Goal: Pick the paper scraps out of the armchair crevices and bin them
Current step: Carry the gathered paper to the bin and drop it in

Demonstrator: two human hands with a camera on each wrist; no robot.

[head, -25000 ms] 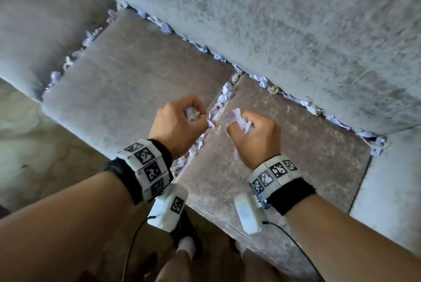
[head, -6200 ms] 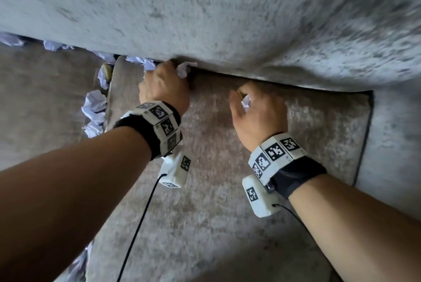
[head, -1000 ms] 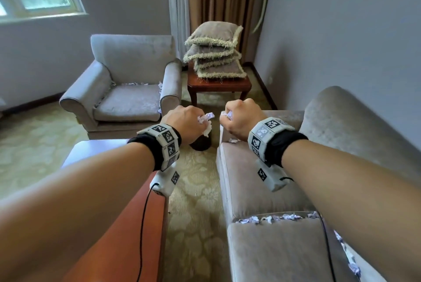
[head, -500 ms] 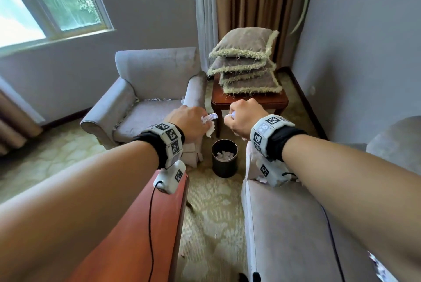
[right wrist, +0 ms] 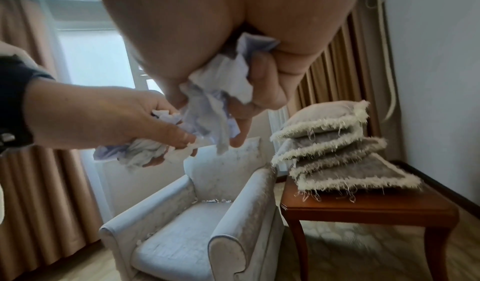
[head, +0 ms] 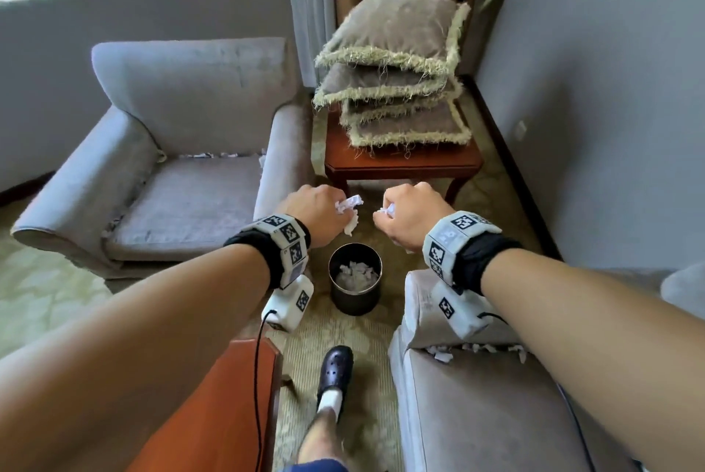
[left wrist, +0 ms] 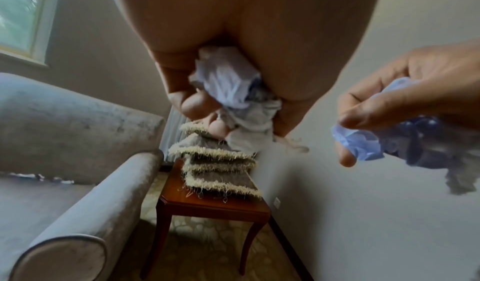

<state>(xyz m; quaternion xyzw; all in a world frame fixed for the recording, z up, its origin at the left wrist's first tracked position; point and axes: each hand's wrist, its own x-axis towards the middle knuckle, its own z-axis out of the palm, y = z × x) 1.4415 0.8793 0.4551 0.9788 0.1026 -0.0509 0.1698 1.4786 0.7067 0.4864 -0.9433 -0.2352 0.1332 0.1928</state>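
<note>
My left hand (head: pixel 324 214) grips a wad of white paper scraps (head: pixel 349 206), seen close in the left wrist view (left wrist: pixel 233 92). My right hand (head: pixel 404 220) grips another crumpled wad (head: pixel 387 211), with the paper (right wrist: pixel 221 92) bulging from its curled fingers. Both fists hover side by side above and just beyond a small dark round bin (head: pixel 355 279) on the carpet, which holds several scraps. More scraps line the crevices of the grey armchair (head: pixel 183 181) at the left and the seam of the near sofa (head: pixel 477 349).
A wooden side table (head: pixel 404 162) with stacked fringed cushions (head: pixel 393 71) stands beyond the bin. A reddish table edge (head: pixel 229 406) lies at lower left. My foot in a dark shoe (head: pixel 335 368) stands on the patterned carpet between it and the sofa.
I have stepped closer to the bin and look further down. Both fists, still holding their scraps, now hang over it; the bin sits lower and nearer in view.
</note>
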